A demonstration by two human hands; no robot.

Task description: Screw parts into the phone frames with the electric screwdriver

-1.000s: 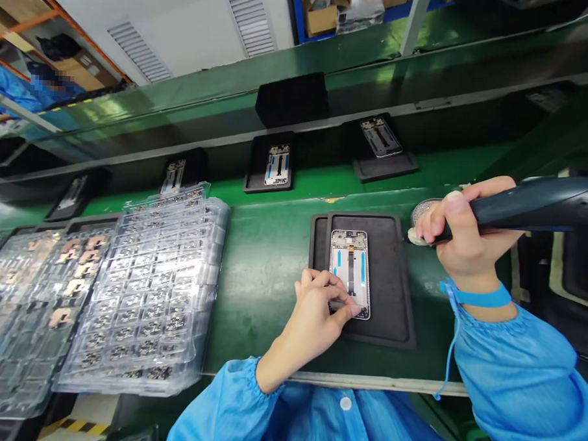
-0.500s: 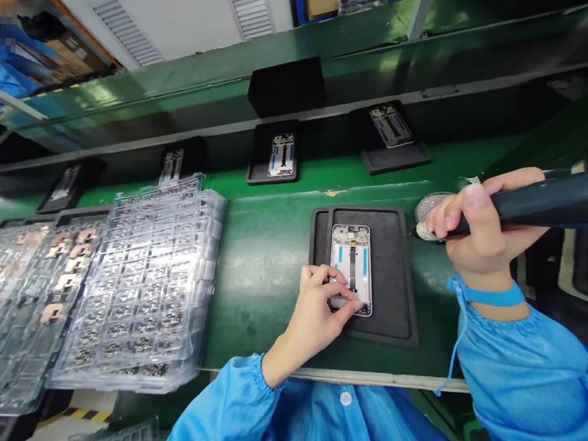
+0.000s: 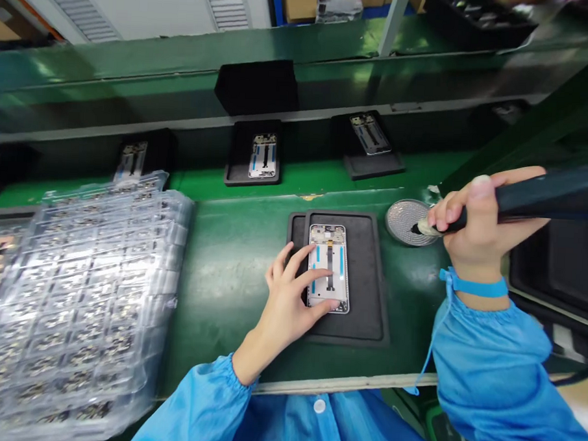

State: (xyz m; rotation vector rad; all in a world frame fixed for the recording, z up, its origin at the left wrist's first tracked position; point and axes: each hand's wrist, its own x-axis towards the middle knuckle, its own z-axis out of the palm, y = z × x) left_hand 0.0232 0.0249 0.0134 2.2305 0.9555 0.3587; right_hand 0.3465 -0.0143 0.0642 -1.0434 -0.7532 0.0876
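A phone frame (image 3: 332, 261) with blue strips lies face up in a black tray (image 3: 364, 282) on the green bench. My left hand (image 3: 290, 298) rests on the phone's left side, fingers spread flat, thumb by its lower edge. My right hand (image 3: 474, 222) grips a dark electric screwdriver (image 3: 543, 195). Its tip touches a round silver screw dish (image 3: 405, 220) right of the tray.
Stacked clear plastic trays (image 3: 91, 289) of small parts fill the left. Behind, on a conveyor, stand more black trays with phone frames (image 3: 262, 155), (image 3: 369, 133), (image 3: 131, 158). A black box (image 3: 560, 264) sits at the right. The bench edge (image 3: 345, 383) runs near my body.
My left hand went from pinching at the phone's lower end to lying flat with spread fingers on it. The screwdriver tip stayed at the screw dish. The view shifted right.
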